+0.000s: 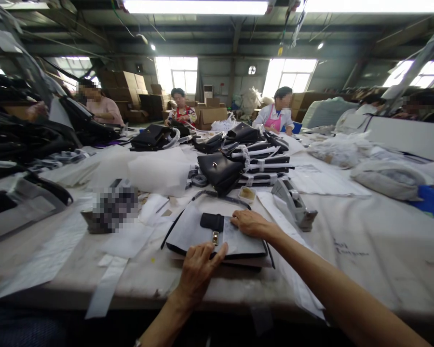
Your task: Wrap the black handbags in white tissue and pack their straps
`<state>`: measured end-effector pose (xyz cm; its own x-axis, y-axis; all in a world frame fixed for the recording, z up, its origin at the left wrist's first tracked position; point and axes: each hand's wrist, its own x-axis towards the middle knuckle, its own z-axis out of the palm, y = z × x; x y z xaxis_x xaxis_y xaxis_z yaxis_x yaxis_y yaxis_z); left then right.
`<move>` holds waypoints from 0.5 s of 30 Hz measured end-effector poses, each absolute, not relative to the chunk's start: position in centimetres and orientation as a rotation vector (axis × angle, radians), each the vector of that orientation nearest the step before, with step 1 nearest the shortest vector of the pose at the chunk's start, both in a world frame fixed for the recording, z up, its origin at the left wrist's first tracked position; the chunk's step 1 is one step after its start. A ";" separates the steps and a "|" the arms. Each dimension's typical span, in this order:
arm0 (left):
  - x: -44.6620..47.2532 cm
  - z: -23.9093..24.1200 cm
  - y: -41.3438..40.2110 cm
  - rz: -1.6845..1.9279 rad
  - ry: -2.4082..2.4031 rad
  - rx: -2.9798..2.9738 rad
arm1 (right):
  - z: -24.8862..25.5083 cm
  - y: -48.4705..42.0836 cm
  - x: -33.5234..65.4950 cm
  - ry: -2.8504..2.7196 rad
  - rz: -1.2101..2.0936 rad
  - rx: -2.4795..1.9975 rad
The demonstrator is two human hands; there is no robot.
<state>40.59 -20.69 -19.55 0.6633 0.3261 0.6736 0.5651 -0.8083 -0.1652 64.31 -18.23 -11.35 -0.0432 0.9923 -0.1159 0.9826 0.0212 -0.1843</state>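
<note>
A black handbag (173, 251) lies in front of me, its face largely covered by a sheet of white paper (185, 229). A black strap tab (212, 221) and a gold-coloured clasp (215, 238) show through the middle. My left hand (197, 270) rests at the bag's near edge below the clasp, fingers bent, thumb and forefinger apart. On the right, a separate translucent sheet (242, 238) covers part of the bag. My right hand (251, 223) lies over that sheet's upper part with fingers reaching left. Both hands look open, though the undersides of the fingers are hidden.
Tape dispensers stand left (94, 219) and right (294, 205) of the bag. Behind it are a small dish (247, 194) and a pile of black handbags (220, 168). White paper sheets (159, 168) lie back left. Several co-workers sit across the table (376, 241).
</note>
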 end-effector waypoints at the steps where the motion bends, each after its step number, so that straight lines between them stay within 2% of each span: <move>1: 40.6 -19.6 -20.7 -0.925 -0.706 -2.522 | -11.9 -17.8 64.8 -2.212 0.334 -2.147; 9: 40.7 -19.7 -21.1 -0.958 -0.724 -2.524 | -13.3 -18.6 66.1 -2.217 0.186 -2.101; 15: 40.9 -19.5 -21.2 -0.992 -0.728 -2.499 | -12.5 -18.4 66.3 -2.263 0.099 -2.067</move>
<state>40.87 -21.18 -19.53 0.6221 0.3300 0.7100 0.5783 -0.8050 -0.1325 66.32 -18.41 -12.54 -0.0898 0.9959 0.0123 0.9910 0.0905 -0.0986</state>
